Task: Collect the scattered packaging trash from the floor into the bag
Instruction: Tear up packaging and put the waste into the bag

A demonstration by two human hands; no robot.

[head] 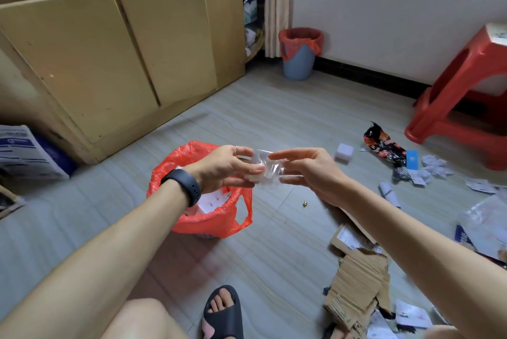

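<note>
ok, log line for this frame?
phase: bagging | left hand: holds clear wrapper | right hand: pinches it | red bag: open below

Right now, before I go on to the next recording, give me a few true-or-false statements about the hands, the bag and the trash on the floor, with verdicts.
1. The left hand and the right hand both hold a clear wrapper. True.
2. The red bag lies flat and empty on the floor. False: it stands open, with white paper inside.
3. Torn cardboard lies on the floor on the person's right. True.
4. The red stool is tipped on its side. False: it stands upright on its legs.
5. A dark band sits on the left wrist. True.
</note>
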